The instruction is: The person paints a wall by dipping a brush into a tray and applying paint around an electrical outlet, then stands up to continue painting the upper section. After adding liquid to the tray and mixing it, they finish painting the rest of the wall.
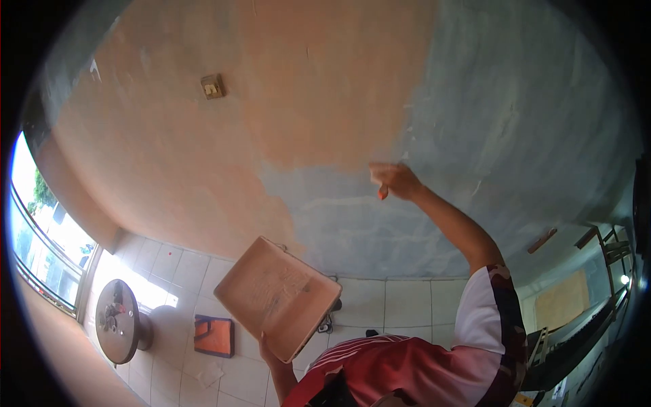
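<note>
My left hand [271,353] grips the lower edge of a paint tray [271,288], its shallow inside coated with peach-orange paint. The tray is tilted in front of my body. Raised to the wall [339,88], my right hand [400,180] is closed around a paintbrush [383,192]; the orange end of its handle sticks out below the fist, and the bristles are mostly hidden. The fist is right at the border where peach paint meets the bluish-grey wall surface.
A switch plate [212,87] sits on the painted wall. On the tiled floor [363,302] are a round table [116,322] with small items and an orange-and-dark bag [214,336]. A window [47,224] is at left; furniture [576,339] stands at right.
</note>
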A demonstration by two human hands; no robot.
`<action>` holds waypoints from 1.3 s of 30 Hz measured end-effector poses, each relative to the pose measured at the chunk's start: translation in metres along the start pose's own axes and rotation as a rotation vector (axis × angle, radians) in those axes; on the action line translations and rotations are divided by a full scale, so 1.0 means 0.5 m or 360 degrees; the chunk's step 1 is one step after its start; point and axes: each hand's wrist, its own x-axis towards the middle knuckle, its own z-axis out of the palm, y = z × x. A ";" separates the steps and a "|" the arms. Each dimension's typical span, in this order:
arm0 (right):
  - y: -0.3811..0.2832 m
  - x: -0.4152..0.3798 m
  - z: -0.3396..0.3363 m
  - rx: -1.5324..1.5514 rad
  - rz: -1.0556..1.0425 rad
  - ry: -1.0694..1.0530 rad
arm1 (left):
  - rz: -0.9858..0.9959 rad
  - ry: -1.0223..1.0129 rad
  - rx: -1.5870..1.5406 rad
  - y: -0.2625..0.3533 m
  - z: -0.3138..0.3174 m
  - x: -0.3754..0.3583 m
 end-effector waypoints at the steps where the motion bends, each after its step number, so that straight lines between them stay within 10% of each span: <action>1: 0.000 0.010 -0.015 -0.0007 -0.0014 0.0010 | 0.0029 0.0078 -0.0025 -0.011 0.021 0.003; 3: -0.010 0.021 -0.062 -0.0344 -0.0020 -0.0167 | 0.0055 0.0171 -0.0048 -0.018 0.050 0.009; 10: 0.111 0.304 -0.494 -0.0948 -0.0225 0.0863 | 0.0058 0.0209 0.0030 -0.045 0.084 -0.019; 14: 0.141 0.299 -0.440 -0.0990 -0.0047 0.1222 | 0.0031 0.0236 0.0010 -0.062 0.089 -0.032; 23: -0.018 -0.026 0.081 -0.0553 -0.0007 0.0151 | 0.0038 0.0210 0.0043 -0.057 0.072 -0.051; 29: 0.054 0.045 -0.084 -0.0212 0.0146 0.0323 | 0.0029 0.0093 0.0042 -0.017 0.031 -0.073; 32: 0.092 0.162 -0.297 -0.1208 0.0032 0.0611 | 0.0033 0.0203 0.0106 -0.005 -0.013 -0.082; 35: 0.104 0.255 -0.473 -0.1165 0.0155 0.1067 | 0.0013 0.0148 0.0083 0.020 -0.009 -0.103; 39: 0.111 0.245 -0.422 -0.1043 0.0203 0.1165 | 0.0047 0.0287 0.0163 0.035 -0.030 -0.116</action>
